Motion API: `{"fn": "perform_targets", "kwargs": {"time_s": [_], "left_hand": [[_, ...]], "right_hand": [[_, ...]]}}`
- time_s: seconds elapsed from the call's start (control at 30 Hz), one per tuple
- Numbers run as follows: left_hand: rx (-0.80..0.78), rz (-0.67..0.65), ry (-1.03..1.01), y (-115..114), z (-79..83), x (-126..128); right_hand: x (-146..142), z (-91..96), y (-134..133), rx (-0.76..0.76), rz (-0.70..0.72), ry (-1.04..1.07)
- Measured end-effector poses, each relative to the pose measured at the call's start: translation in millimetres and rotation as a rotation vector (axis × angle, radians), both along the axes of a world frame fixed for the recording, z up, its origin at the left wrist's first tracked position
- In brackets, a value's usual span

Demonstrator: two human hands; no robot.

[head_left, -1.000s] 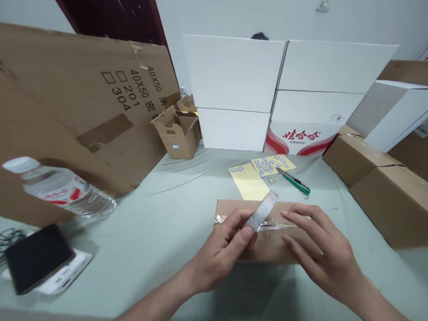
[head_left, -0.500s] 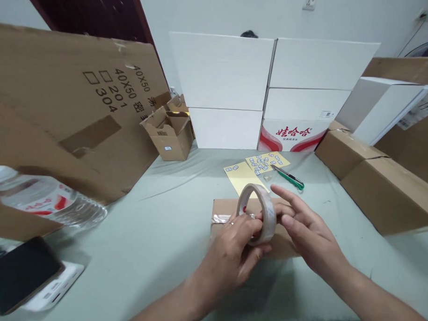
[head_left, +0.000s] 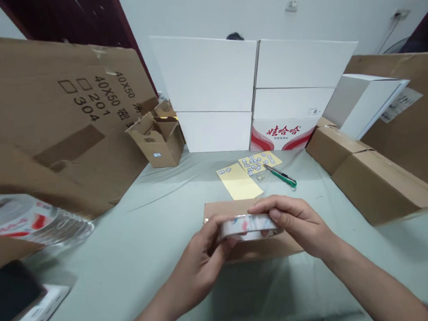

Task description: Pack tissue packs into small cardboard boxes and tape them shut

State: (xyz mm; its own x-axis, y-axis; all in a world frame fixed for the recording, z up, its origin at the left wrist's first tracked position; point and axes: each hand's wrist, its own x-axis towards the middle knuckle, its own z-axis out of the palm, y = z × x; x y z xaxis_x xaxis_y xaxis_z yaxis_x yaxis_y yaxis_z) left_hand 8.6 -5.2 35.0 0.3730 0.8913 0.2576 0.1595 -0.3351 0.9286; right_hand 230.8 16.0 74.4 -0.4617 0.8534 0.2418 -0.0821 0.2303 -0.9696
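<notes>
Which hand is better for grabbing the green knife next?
Probably the right hand. It is nearer the green knife, and its fingers lie across the top of the tape roll. The left hand is farther away and seems to hold the roll from below.

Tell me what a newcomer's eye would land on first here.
The tape roll sits at centre, held between the left hand and right hand, above a brown carton. Stacked white boxes stand behind, and a large cardboard sheet printed 40X50 leans at the left. A green utility knife lies beyond the carton.
</notes>
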Motion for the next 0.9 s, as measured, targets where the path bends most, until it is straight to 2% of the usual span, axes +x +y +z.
{"fn": "perform_targets", "kwargs": {"time_s": [0.13,0.23,0.43,0.67,0.9], "left_hand": [[0.215,0.024,-0.068,-2.1,-6.0,-6.4],[0.337,0.009,-0.081,-7.2,-14.5,-9.7],[0.510,0.067,-0.012,-14.0,-28.9,-11.5],[0.609,0.089,0.065,-17.1,-35.1,-12.9],[0.684,0.108,0.112,-15.4,-31.5,-11.9]], "right_hand": [[8.1,-4.9,-8.4,0.035,-0.205,0.015],[13.3,-14.6,-23.8,-0.038,-0.320,0.039],[8.2,-27.9,-46.7,-0.291,-0.197,0.103],[-0.3,-30.7,-33.5,-0.397,-0.137,0.114],[-2.8,-30.1,-26.2,-0.520,-0.125,0.192]]}}
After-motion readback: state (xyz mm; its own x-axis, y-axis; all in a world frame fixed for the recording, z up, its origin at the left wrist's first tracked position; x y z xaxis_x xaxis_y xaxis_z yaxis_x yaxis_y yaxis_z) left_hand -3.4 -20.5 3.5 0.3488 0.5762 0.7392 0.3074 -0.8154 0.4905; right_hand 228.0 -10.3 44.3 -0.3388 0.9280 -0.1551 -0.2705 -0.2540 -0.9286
